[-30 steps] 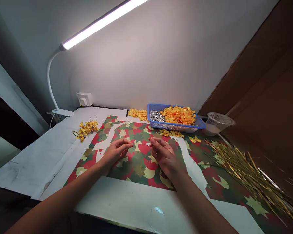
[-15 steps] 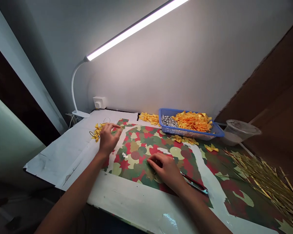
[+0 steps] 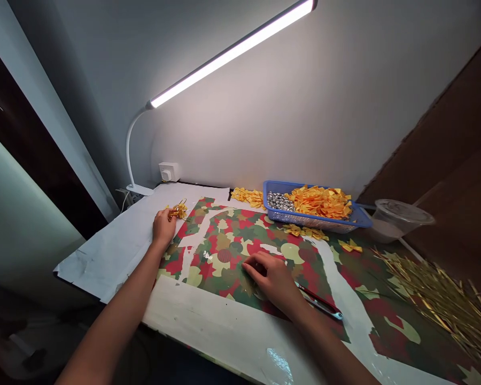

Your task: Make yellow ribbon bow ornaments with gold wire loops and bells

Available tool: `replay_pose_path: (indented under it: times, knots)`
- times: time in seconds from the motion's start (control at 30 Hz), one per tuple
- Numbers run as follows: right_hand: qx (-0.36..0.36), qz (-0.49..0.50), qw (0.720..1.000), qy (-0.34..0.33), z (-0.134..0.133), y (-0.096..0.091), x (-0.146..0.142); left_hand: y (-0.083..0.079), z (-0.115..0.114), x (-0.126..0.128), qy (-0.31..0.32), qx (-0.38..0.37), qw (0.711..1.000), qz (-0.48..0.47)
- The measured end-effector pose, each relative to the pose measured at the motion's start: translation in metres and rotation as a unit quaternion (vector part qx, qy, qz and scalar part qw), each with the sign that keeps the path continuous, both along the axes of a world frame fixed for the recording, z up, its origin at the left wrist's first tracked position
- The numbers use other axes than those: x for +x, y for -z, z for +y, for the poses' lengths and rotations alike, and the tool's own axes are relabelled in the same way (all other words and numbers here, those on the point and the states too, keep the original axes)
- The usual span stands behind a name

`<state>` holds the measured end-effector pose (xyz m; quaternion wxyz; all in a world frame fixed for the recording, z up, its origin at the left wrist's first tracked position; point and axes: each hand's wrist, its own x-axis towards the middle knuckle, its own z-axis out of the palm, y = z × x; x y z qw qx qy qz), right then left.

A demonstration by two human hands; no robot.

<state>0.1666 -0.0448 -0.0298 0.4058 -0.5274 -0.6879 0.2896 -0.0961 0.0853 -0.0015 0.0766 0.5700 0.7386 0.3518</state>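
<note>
White LED desk lamp (image 3: pixel 232 53) beside wall socket (image 3: pixel 169 172); lidded plastic cup (image 3: pixel 401 216) beside blue basket (image 3: pixel 269 184).

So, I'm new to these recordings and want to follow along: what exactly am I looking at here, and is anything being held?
These pictures come from a camera worn on a person's head, looking forward and down, so the hands are the person's own; no machine is involved. The left hand reaches a bunch of gold ribbon bows beside a patterned sheet of red, green and cream leaf shapes. Whether it grips them is hard to tell. The right hand rests on that sheet beside a red-handled metal tool, which may not be held. Farther off are a blue plastic basket of silver beads and orange-yellow bows, a clear plastic cup and loose gold strips.
</note>
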Motion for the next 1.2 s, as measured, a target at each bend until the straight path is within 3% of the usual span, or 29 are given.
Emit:
replay_pose_path:
  times: [0.3,0.6,0.87,1.03,1.2]
  knots:
    - [0.009,-0.029,0.999,-0.011,0.001,0.001,0.002,0.002,0.004,-0.003,0.011,0.08,0.989,-0.125]
    - [0.01,-0.055,0.998,-0.021,0.0,0.001,0.001,0.007,0.019,-0.008,0.006,0.161,0.947,-0.277]
    - [0.008,-0.065,0.998,-0.023,0.001,0.003,0.002,-0.004,0.012,-0.009,-0.011,0.228,0.946,-0.232]
    - [-0.002,-0.066,0.998,-0.022,0.0,0.002,0.001,0.004,0.007,-0.004,0.044,0.158,0.974,-0.157]
    - [-0.005,-0.066,0.998,-0.02,0.0,0.002,0.001,0.017,0.012,-0.011,0.061,0.072,0.983,-0.157]
